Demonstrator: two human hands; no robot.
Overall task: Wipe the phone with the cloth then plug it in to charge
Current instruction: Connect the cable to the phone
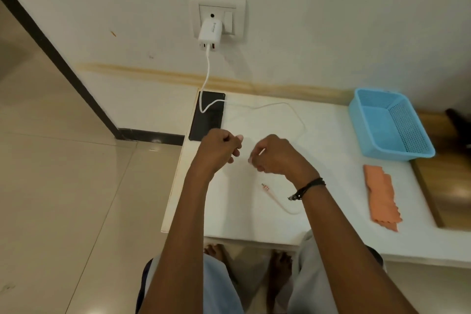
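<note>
A black phone [207, 116] lies flat at the far left corner of the white table [254, 216]. A white charger [210, 33] sits in the wall socket. Its white cable [285, 106] drops over the phone, then loops right across the table. The cable's plug end [265, 187] rests on the table below my right wrist. My right hand [275, 157] hovers mid-table, fingers pinched on a short piece of the cable. My left hand [219, 148] is curled into a fist just in front of the phone, with nothing visible in it. A folded orange cloth [382, 199] lies at the right.
A light blue plastic basket [390, 125] stands at the table's far right, behind the cloth. A wooden surface [448, 186] adjoins the table on the right. Tiled floor lies to the left, and my bare feet show under the near edge.
</note>
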